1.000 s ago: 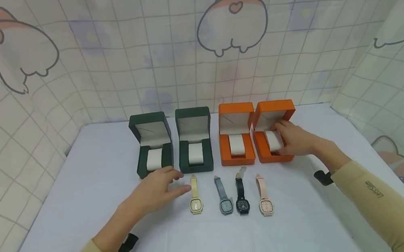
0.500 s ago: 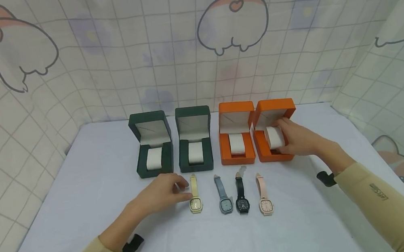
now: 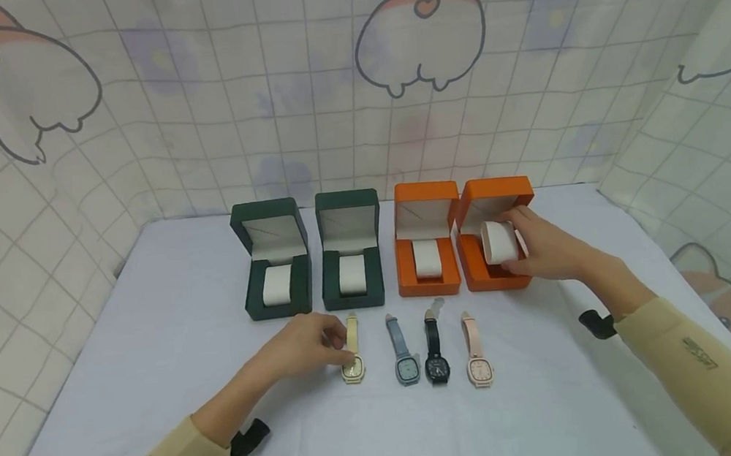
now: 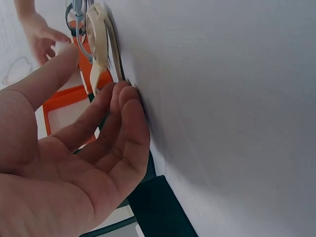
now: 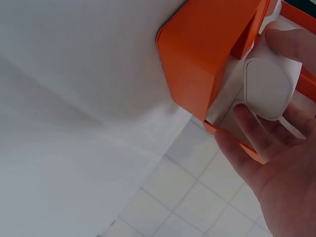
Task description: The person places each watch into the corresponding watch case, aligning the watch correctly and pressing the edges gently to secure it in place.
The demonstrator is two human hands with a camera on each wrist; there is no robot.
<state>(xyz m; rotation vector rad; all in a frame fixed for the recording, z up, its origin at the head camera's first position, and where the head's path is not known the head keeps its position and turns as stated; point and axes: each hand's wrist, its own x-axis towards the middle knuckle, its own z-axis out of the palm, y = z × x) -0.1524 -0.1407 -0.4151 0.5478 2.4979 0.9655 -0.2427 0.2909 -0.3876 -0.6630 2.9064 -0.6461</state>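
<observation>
My right hand point(image 3: 542, 244) grips a white watch cushion point(image 3: 499, 242), pinching it between thumb and fingers. The cushion is tilted up over the open orange watch box point(image 3: 496, 281) at the far right; in the right wrist view the cushion's flat end point(image 5: 266, 89) faces the camera. At the yellow watch point(image 3: 353, 368) is my left hand point(image 3: 304, 348), its thumb over the watch face and its fingers beside the strap. In the left wrist view the bent fingers reach the strap end of that yellow watch point(image 4: 98, 39), while the thumb stands apart from them.
A blue watch point(image 3: 408, 368), a black watch point(image 3: 437, 368) and a pink watch point(image 3: 480, 371) lie right of the yellow one. Behind stand another orange box point(image 3: 433, 287) and two green boxes point(image 3: 355, 301) point(image 3: 281, 309), lids up, cushions inside. A patterned curtain point(image 3: 330, 136) closes the back.
My right hand has lifted the white cushion out of its seat and tilted it rightward. My left hand has moved down and right onto the yellow watch, its fingers bending in.
</observation>
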